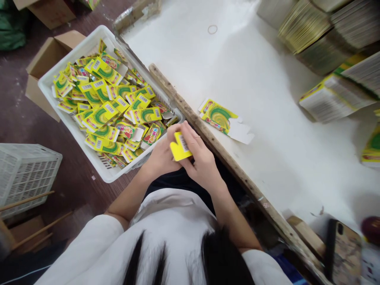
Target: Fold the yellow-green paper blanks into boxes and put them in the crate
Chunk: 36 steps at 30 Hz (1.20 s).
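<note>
Between my two hands is a small yellow carton (pixel 180 147) with a barcode, its cut-out end facing me. My left hand (pixel 163 152) wraps the carton from the left, its fingers partly hidden behind it. From the other side my right hand (pixel 200 154) closes over it, fingers along the top and thumb underneath. Just left of my hands, a white plastic basket (pixel 108 179) is heaped with yellow and green cartons (pixel 102 114). On the white table to the right lies one flattened carton (pixel 218 116) with a white flap sticking out.
Bundled stacks of flat cartons (pixel 305 25) stand at the table's far right. A wooden strip (pixel 208 136) edges the white table (pixel 267 99). A phone (pixel 346 253) lies near the lower right. An open cardboard box (pixel 47 59) and a white crate (pixel 26 174) are on the left.
</note>
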### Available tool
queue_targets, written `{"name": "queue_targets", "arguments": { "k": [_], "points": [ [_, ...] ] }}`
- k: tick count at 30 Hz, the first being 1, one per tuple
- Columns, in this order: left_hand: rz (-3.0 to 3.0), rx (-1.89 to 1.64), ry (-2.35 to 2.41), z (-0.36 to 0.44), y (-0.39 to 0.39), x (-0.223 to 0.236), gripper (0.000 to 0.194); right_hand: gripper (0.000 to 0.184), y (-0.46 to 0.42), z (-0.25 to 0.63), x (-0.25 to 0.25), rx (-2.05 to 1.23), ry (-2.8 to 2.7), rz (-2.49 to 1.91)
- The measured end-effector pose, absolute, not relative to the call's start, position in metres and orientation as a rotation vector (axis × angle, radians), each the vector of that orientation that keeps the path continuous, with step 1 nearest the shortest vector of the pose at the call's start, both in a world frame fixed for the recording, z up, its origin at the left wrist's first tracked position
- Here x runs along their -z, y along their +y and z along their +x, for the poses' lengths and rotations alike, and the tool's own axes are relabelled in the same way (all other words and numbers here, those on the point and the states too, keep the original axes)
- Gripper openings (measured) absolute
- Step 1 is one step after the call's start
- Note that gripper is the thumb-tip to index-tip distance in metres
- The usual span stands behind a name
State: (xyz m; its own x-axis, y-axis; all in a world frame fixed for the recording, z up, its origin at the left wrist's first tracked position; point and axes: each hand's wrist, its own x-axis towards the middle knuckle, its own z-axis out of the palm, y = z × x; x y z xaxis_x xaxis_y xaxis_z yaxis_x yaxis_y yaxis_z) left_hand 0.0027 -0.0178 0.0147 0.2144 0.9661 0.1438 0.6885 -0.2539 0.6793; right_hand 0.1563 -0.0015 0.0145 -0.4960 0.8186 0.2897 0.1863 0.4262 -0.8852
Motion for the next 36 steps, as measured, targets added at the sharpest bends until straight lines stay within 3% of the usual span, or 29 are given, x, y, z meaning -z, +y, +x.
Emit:
{"name": "queue_targets", "arguments": {
  "k": [3, 8, 15, 20, 22, 29, 36],
  "points": [
    [1.973, -0.789, 1.645, 0.005, -0.020, -0.011, 0.049, 0.052, -0.001, 0.161, -0.014, -0.990, -1.937, -0.913],
    [1.971, -0.809, 1.737, 0.005, -0.025, -0.017, 0.053, 0.055, 0.003, 0.167, 0.000, -0.941, -1.686, -1.006],
    [2.087, -0.908, 1.731, -0.008, -0.023, -0.023, 0.053, 0.068, 0.010, 0.175, 0.001, -0.833, -2.087, -0.935],
    [2.068, -0.877, 1.638, -0.015, -0.019, -0.028, 0.052, 0.034, 0.019, 0.190, -0.005, -0.829, -2.118, -0.889],
    [2.073, -0.876, 1.608, -0.016, -0.017, -0.031, 0.050, 0.027, 0.022, 0.197, -0.008, -0.846, -2.136, -0.877],
    [2.107, -0.874, 1.624, -0.014, -0.013, -0.036, 0.051, 0.048, 0.019, 0.197, -0.012, -0.862, -2.196, -0.846],
    [2.112, -0.908, 1.599, -0.011, -0.014, -0.035, 0.049, 0.034, 0.017, 0.193, -0.011, -0.803, -2.073, -0.899]
  ]
}}
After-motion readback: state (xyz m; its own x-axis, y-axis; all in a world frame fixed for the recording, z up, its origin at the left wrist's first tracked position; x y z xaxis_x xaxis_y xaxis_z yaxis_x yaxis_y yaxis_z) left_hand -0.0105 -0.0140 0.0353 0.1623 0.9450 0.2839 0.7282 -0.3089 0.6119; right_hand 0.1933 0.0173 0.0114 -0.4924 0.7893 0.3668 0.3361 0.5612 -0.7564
